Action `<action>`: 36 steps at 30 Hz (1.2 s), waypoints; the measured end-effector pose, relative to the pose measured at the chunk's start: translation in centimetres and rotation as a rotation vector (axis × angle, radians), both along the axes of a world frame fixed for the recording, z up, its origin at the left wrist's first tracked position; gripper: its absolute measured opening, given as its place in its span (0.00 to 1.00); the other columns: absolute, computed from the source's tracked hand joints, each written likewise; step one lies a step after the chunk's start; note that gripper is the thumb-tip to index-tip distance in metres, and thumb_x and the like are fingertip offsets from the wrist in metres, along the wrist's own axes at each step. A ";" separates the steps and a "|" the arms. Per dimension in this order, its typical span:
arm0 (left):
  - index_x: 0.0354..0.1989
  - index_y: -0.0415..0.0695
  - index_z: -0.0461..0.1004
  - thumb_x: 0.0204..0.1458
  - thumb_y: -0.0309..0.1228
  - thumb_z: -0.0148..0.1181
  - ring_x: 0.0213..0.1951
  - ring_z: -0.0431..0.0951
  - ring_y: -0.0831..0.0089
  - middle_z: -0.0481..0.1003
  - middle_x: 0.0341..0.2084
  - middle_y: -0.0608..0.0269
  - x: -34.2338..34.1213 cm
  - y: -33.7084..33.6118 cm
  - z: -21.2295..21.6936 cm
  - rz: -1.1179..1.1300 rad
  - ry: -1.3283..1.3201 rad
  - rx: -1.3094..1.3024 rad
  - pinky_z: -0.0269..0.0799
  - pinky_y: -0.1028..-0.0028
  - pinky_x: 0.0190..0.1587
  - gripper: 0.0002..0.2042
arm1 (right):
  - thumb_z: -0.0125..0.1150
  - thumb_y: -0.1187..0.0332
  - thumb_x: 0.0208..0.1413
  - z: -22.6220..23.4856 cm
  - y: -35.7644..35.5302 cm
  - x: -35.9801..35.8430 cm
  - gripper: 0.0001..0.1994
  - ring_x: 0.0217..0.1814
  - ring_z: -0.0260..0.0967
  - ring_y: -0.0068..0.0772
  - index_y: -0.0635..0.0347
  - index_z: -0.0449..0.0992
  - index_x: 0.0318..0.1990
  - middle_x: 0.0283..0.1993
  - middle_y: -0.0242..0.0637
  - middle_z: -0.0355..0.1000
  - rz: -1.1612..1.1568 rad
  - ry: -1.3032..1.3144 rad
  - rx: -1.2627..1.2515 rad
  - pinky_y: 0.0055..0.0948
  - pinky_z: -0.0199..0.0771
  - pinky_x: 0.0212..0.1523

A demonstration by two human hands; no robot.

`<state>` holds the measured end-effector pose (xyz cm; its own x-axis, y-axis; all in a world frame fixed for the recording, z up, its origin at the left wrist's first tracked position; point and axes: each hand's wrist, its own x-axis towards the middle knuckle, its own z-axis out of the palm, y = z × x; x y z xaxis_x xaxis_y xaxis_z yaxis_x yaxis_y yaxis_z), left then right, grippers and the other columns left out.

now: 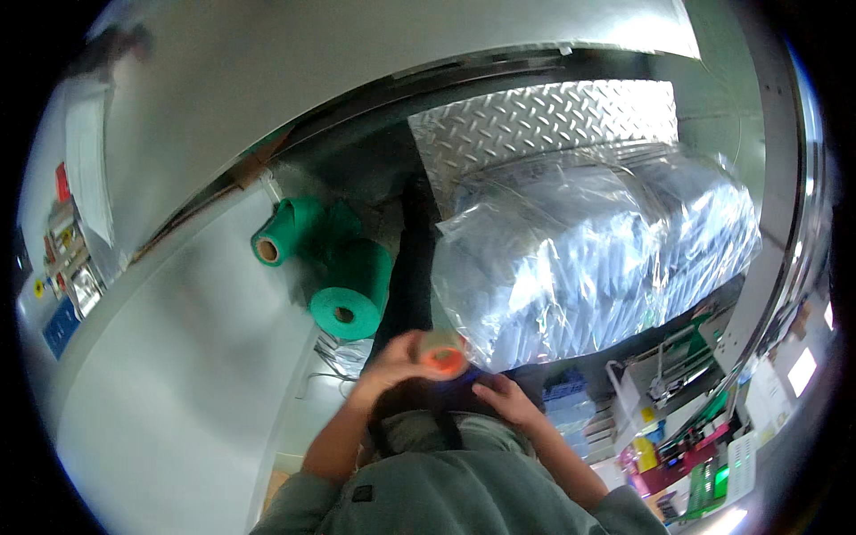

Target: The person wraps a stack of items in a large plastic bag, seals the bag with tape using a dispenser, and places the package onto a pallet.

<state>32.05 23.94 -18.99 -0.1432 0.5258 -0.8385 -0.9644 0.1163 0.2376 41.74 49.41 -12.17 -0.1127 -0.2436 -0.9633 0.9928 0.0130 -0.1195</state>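
Two green cylindrical rolls point(361, 272) with cardboard cores lie left of the bare left hand point(395, 364), which angles inward, its grip closed on a small orange-cored roll point(435, 364). The bare right hand point(510, 401) slants inward; I cannot tell its grip's state. Rightward sits a bulky, clear-plastic-wrapped bundle point(580, 259).

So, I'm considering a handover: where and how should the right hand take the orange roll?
The orange roll is probably best gripped by its right rim, from the right: the left hand holds its left side, but that rounded edge looks free.
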 end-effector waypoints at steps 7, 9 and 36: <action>0.53 0.45 0.67 0.45 0.24 0.62 0.44 0.75 0.71 0.74 0.42 0.60 -12.4 -17.4 -2.9 0.380 0.312 -0.297 0.73 0.73 0.47 0.23 | 0.67 0.72 0.51 6.2 8.0 -23.9 0.04 0.37 0.74 0.31 0.61 0.79 0.32 0.34 0.37 0.78 0.292 0.954 0.169 0.32 0.72 0.37; 0.52 0.45 0.68 0.51 0.25 0.56 0.43 0.76 0.73 0.73 0.41 0.61 -17.6 -18.2 -4.0 0.478 0.280 -0.387 0.74 0.75 0.43 0.18 | 0.66 0.68 0.49 3.3 8.0 -31.5 0.05 0.34 0.73 0.37 0.59 0.78 0.28 0.29 0.36 0.74 0.924 1.376 0.451 0.35 0.72 0.37; 0.61 0.35 0.53 0.44 0.47 0.70 0.56 0.63 0.53 0.59 0.56 0.42 -25.6 11.5 4.5 0.169 1.291 -0.552 0.59 0.60 0.57 0.42 | 0.70 0.53 0.42 -3.4 0.4 -47.7 0.29 0.50 0.72 0.45 0.56 0.75 0.53 0.45 0.45 0.75 2.038 0.782 -0.252 0.39 0.75 0.47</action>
